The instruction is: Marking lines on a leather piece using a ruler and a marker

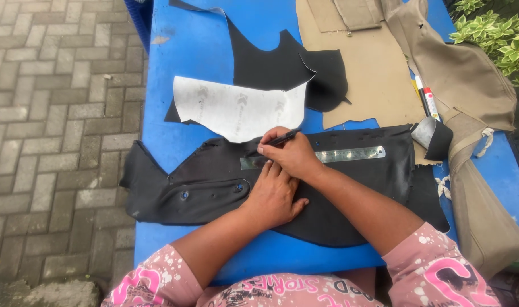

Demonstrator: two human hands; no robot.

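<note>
Your right hand (290, 154) sits near the middle of the view, fingers closed around a slim black pen (276, 140) whose tip points toward 8 o'clock and meets the edge of a flat steel ruler (333, 156). The ruler lies across a large black piece of cut fabric (202, 176), running from under your hand out toward 3 o'clock. Your left hand (272, 196) lies just below the right, at 6 o'clock from it, palm down and fingers spread flat on the black fabric, its fingertips reaching up to the ruler's near end.

The black fabric rests on a blue tabletop (174, 51) and spreads from 9 o'clock to 3 o'clock, with a curved lower edge and small round holes in its left lobe. At 12 o'clock from your hands a pale grey curved pattern sheet (236, 108) overlaps its top edge. Beyond that, another black cut piece (276, 65) lies further up the table. Toward 1 o'clock a tan sheet of material (367, 79) is spread out, and a tan padded cover (470, 79) hangs along the table's edge at 3 o'clock. Two marker pens (427, 98) lie on the tan sheet, touching each other. At 9 o'clock, grey brick paving (54, 113) shows beside the table.
</note>
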